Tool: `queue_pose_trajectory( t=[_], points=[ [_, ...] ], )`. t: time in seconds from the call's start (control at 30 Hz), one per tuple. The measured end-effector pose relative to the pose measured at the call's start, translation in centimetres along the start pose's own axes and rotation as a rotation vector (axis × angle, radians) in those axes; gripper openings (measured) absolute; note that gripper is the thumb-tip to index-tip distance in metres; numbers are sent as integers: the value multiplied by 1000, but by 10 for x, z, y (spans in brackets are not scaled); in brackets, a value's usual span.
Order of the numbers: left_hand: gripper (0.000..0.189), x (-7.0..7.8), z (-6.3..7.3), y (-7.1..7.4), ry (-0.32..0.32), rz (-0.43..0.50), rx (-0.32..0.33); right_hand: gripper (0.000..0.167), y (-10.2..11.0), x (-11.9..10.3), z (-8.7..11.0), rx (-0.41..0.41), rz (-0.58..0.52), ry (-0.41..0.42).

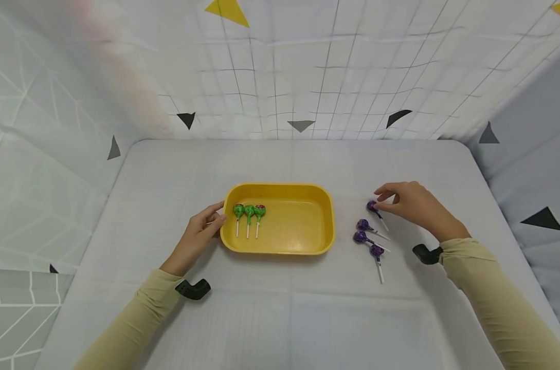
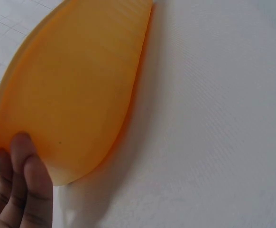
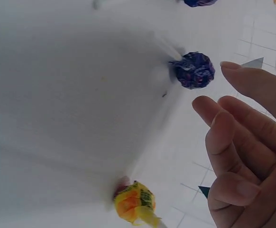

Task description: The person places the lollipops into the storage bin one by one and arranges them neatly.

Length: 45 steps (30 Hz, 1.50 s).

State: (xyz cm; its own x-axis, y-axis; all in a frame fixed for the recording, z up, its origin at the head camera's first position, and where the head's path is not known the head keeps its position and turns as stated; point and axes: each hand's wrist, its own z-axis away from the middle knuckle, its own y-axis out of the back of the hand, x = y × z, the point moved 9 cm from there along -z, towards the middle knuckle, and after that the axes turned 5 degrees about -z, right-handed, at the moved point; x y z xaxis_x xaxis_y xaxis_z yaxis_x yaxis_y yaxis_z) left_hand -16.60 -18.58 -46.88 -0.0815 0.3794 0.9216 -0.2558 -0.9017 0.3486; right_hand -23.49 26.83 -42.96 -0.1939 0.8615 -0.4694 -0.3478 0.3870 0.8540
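Observation:
My left hand [image 1: 197, 237] rests at the left end of a yellow tray [image 1: 293, 248], its fingertips against the outer wall. The bent fingers [image 2: 36, 175] touch that wall in the left wrist view. Three lollipops in green wrappers, one a green lollipop [image 1: 249, 210], lie side by side in the tray's left part, sticks toward me. My right hand [image 1: 416, 205] hovers at the farthest purple lollipop [image 1: 371, 206]. In the right wrist view its thumb and fingertips stand apart, just off the purple wrapper [image 3: 195, 70], with nothing between them.
Nearer me on the white table [image 1: 280, 318] lie more purple lollipops, including one with its stick pointing at me [image 1: 377, 251]. A yellow-wrapped lollipop [image 3: 134, 202] shows below the right hand in the right wrist view. Behind the table hangs a gridded white cloth [image 1: 280, 82].

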Motion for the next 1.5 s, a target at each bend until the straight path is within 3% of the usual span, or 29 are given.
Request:
queue_pose_trajectory(
  t=[0.73,1.5],
  points=[
    [54,-3,0,0,6,6,1,38,-16,9,-5,-30,20,-35],
    [55,-4,1,-2,-1,13,1,33,-16,8,-4,-17,27,-32]
  ],
)
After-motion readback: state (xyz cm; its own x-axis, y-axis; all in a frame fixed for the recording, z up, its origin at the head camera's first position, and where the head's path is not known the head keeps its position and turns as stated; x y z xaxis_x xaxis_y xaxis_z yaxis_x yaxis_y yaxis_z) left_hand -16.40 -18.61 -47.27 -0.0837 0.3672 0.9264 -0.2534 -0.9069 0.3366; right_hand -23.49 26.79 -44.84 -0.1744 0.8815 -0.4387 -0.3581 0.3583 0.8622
